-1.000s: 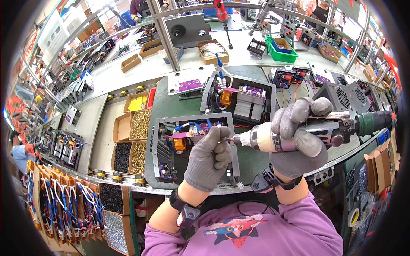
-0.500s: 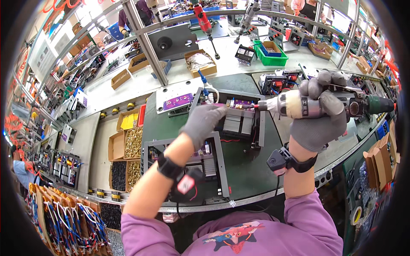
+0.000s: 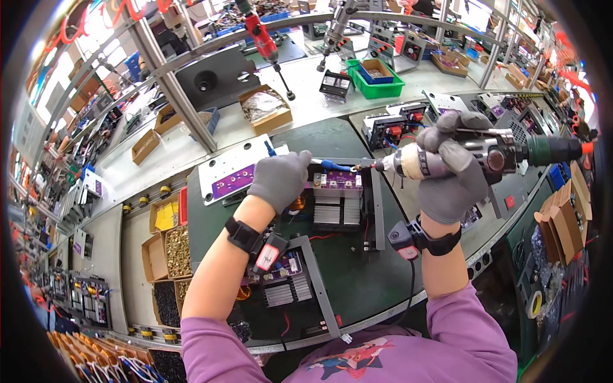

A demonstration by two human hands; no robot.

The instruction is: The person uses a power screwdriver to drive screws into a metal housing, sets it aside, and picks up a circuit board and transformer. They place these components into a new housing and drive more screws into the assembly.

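My gloved right hand (image 3: 456, 169) is wrapped round a power screwdriver (image 3: 414, 161), held level with its bit pointing left. Between the thumb and fingers of my gloved left hand (image 3: 280, 180) is a cable with a blue sleeve (image 3: 336, 166), its metal lug close to the screwdriver tip; whether they touch I cannot tell. Beneath them sits an open metal housing (image 3: 377, 220) with a purple circuit board (image 3: 338, 181) and a finned heatsink (image 3: 337, 212). A second blue cable end (image 3: 270, 149) stands up behind my left hand, beside a white panel (image 3: 216, 172) carrying another purple board.
Another open housing (image 3: 316, 281) lies nearer me. Boxes of brass-coloured fasteners (image 3: 178, 252) and black parts (image 3: 167, 305) stand at left. A red screwdriver (image 3: 260, 37) hangs above the bench, and a green bin (image 3: 377, 88) is at the back.
The view has shifted, moving the bench leftward in it. My left hand has left the board and taken hold of a blue-sleeved cable, now laid across toward the bit. The right hand still grips the screwdriver.
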